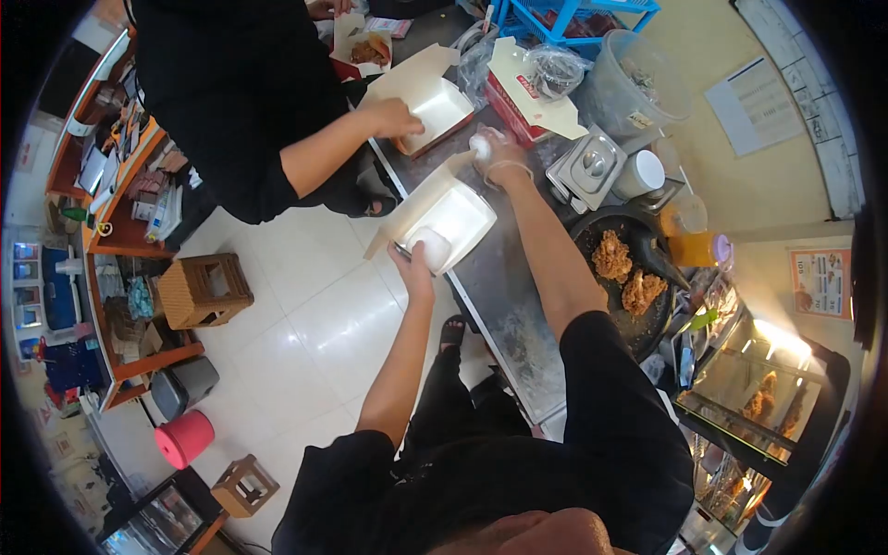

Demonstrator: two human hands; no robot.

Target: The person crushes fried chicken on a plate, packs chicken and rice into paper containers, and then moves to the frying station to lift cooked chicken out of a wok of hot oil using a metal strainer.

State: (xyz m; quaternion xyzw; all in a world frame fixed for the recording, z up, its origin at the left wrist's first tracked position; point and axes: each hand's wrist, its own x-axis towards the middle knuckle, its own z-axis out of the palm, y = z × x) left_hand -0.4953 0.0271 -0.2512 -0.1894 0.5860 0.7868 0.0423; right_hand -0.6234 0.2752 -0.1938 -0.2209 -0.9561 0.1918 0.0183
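Note:
My left hand (416, 270) grips the near end of an open takeaway box (470, 211), white inside, at the counter's edge. A white rounded packet (429, 246) rests in the box's near end, by my left thumb. Over the box's far end, my right hand (504, 153) is closed around a second white rounded packet (480, 146). Beside it stands a red-and-white takeaway box (514, 104) with raised flaps and clear plastic on top. Another person's hand (390, 118) reaches into a second open box (435, 100) to the left.
A black mortar-like bowl (622, 319) holds fried chicken (642, 292) on the right. Behind stand a lidded steel container (592, 166), a clear plastic tub (638, 79) and a blue basket (578, 23). A lit display case (754, 393) stands at the right.

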